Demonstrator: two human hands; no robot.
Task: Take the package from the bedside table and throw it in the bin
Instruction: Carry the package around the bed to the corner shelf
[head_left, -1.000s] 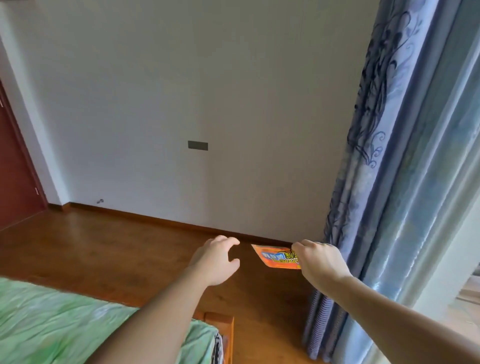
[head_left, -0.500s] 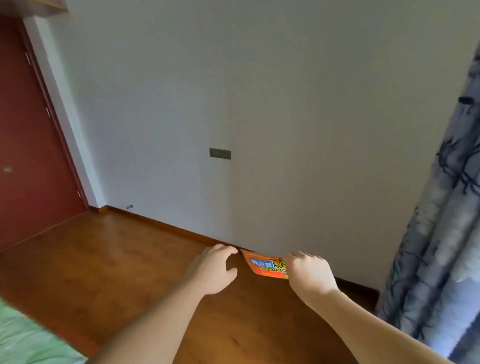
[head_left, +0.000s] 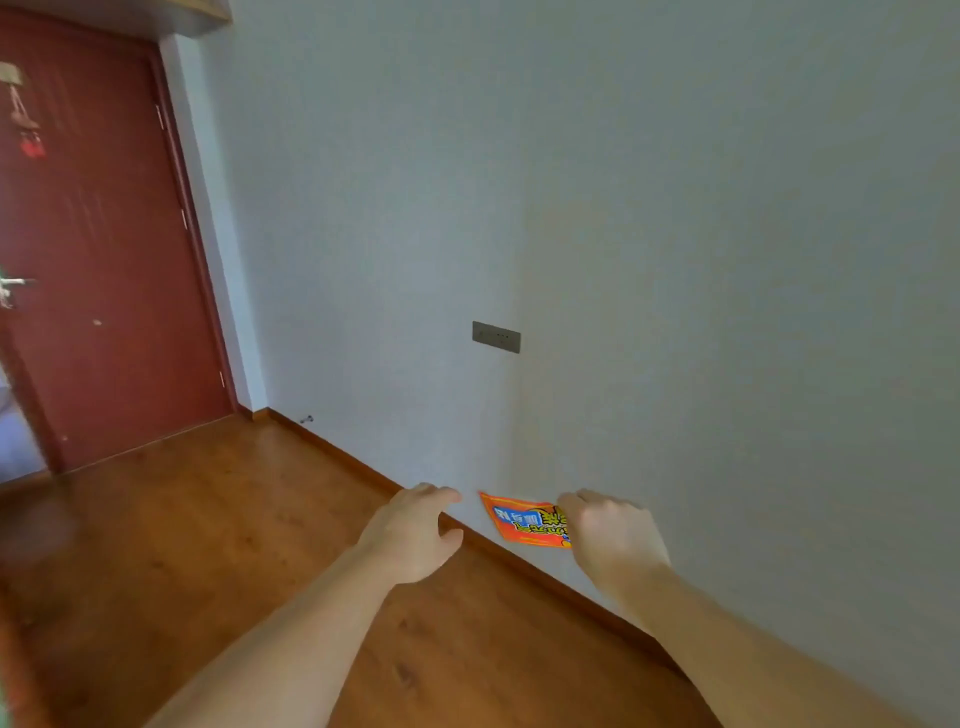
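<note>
My right hand pinches one edge of a flat orange package with blue and yellow print, holding it out in front of me at about waist height. The package sticks out to the left of my fingers, which cover its right end. My left hand hovers a short way to the left of the package with its fingers apart and nothing in it. No bin and no bedside table are in view.
A white wall with a dark socket plate runs along the right. A dark red door stands at the far left. Wooden floor stretches from me to the door.
The view has swung left: the curtain and the green bed have left the frame and the red door has come in. Both hands keep their pose, the package still in my right hand.
</note>
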